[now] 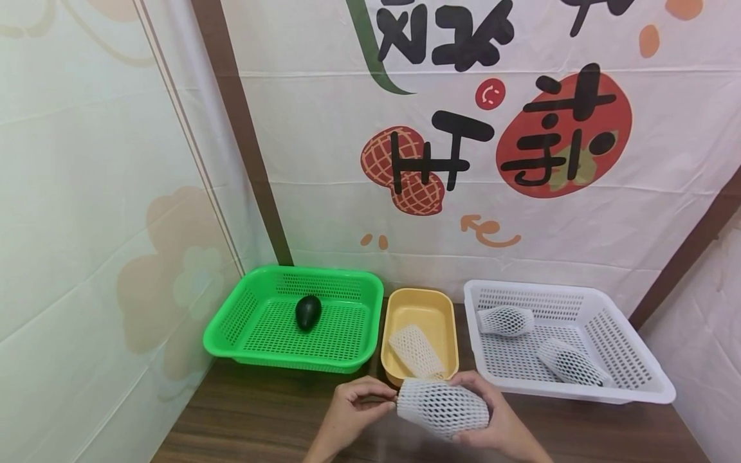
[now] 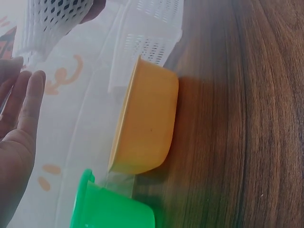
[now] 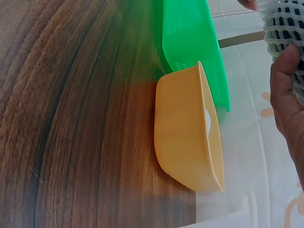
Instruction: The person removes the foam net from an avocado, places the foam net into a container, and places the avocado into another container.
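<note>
A white foam net sleeve point(image 1: 442, 408) with something dark inside is held above the table in front of the yellow bin. My right hand point(image 1: 492, 418) grips its right end, thumb below and fingers over the top; the thumb shows on the mesh in the right wrist view. At the sleeve's left end, my left hand point(image 1: 359, 408) pinches the edge between thumb and forefinger. The left wrist view shows those fingertips point(image 2: 37, 80) right at the narrow end of the net. The mesh partly hides the dark thing's shape.
A green basket point(image 1: 289, 361) at the left holds a dark, glossy, egg-shaped vegetable point(image 1: 308, 313). The yellow bin point(image 1: 450, 321) in the middle holds a flat foam net point(image 1: 417, 352). In the white basket point(image 1: 642, 347) at the right lie two net-wrapped dark pieces point(image 1: 505, 321). A printed cloth hangs behind.
</note>
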### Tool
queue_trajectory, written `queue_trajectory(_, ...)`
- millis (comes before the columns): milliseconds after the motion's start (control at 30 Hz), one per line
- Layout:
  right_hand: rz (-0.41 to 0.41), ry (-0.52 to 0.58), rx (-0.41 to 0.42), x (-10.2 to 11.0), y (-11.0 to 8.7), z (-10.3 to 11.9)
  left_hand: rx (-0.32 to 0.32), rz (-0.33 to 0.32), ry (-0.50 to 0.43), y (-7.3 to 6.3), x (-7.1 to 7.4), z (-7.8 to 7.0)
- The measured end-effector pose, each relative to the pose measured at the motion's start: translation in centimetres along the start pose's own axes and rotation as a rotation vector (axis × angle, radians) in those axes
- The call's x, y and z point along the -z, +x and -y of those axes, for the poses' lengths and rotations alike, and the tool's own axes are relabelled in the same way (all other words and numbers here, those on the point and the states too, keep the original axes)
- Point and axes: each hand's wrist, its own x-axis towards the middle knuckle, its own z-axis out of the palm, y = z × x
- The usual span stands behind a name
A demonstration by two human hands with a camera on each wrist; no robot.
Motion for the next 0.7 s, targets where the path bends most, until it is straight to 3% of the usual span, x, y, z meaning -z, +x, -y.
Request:
queue_trajectory(200, 0.014, 0.07, -0.018, -0.54, 0.16, -0.04, -0.001, 0.004, 0.012, -0.06, -0.17, -0.17)
queue_trajectory(400, 0.013, 0.071, -0.037, -0.69, 0.14, -0.06, 0.012, 0.001, 0.012, -0.1, -0.14, -0.32)
queue_trajectory(700, 0.03, 0.061, -0.056, -0.84, 0.03, -0.52, -0.077, 0.073, -0.064, -0.08, -0.09, -0.16)
